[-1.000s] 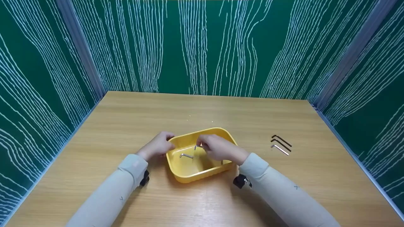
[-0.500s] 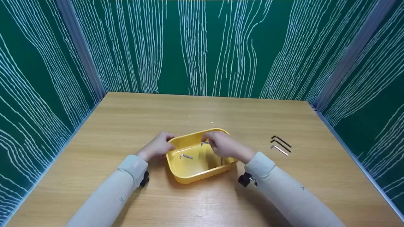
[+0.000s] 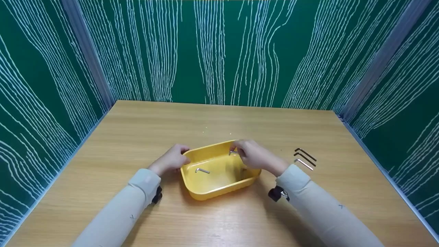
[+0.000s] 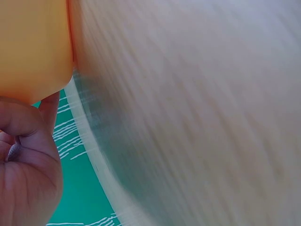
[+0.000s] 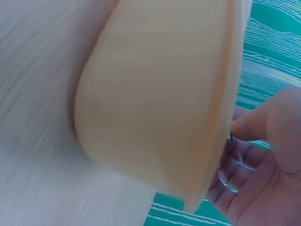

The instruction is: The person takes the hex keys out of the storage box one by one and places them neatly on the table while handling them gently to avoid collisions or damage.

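Observation:
A yellow plastic bin (image 3: 217,180) stands on the table, turned slightly. My left hand (image 3: 170,160) grips its left end, thumb over the rim; the left wrist view shows the same hand (image 4: 30,165) against the bin's wall. Over the bin's right end, my right hand (image 3: 256,157) pinches a silver hex key (image 3: 233,152), mostly covered by the fingers. In the right wrist view the bin wall (image 5: 155,94) partly blocks that hand (image 5: 268,165). A second silver hex key (image 3: 202,170) lies on the bin floor. Something dark, perhaps another key, shows below my right hand.
To the right of the bin, two dark hex keys (image 3: 306,154) and a silver one (image 3: 304,164) lie side by side on the wooden table (image 3: 154,120). Tiny pale specks lie behind the bin. Green patterned panels (image 3: 187,51) enclose the table's back and sides.
My right hand has moved rightward and slightly away from me across the bin, carrying the pinched hex key. The left hand and the bin have stayed in place.

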{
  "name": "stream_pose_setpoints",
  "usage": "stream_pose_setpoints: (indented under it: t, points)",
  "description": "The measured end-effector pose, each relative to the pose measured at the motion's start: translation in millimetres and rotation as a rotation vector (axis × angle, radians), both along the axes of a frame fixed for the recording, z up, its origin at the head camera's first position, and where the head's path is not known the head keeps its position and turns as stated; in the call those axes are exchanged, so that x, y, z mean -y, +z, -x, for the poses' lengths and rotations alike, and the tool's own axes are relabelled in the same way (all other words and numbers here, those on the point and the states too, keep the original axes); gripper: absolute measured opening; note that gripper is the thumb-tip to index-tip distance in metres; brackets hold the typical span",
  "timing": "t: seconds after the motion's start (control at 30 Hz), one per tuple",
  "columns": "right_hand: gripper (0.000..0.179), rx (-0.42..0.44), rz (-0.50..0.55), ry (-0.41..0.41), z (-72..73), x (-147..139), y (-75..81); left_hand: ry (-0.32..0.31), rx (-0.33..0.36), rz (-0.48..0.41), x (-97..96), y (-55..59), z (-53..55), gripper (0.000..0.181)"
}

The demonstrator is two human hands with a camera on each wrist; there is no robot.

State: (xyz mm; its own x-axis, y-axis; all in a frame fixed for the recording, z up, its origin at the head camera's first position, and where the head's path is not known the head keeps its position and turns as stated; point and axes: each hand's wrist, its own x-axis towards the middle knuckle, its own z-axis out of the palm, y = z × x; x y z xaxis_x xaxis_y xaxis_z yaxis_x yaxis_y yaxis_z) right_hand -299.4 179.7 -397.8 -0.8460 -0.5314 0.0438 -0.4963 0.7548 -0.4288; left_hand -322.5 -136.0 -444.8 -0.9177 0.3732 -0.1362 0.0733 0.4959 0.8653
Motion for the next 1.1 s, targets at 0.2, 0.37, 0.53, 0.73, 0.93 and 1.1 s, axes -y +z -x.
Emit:
stream_pose_setpoints:
  t: [0.2, 0.37, 0.53, 0.73, 0.93, 1.1]
  points:
    - [0.034, -0.06, 0.0, 0.002, 2.3, -10.6, 2.4, 0.004, -0.005, -0.013, -0.8, -0.9, 0.5, 0.03]
    - [0.035, -0.052, 0.007, -0.021, 2.1, -16.3, 7.2, 0.008, 0.002, -0.001, -0.5, -0.7, 0.6, 0.031]
    - [0.035, -0.031, 0.01, -0.042, 2.2, -21.6, 9.0, 0.007, -0.001, 0.007, -0.1, -1.7, 1.1, 0.031]
    - [0.036, -0.047, 0.019, -0.042, 4.0, -27.4, 8.1, 0.009, -0.009, 0.012, -0.2, -2.3, 1.8, 0.031]
    - [0.037, -0.054, 0.029, -0.044, 3.8, -31.5, 8.3, -0.008, -0.007, 0.016, 0.8, -1.8, 1.8, 0.029]
    - [0.036, -0.05, 0.036, -0.053, 3.6, -36.5, 8.6, -0.015, -0.006, 0.025, 2.3, -0.8, 2.0, 0.026]
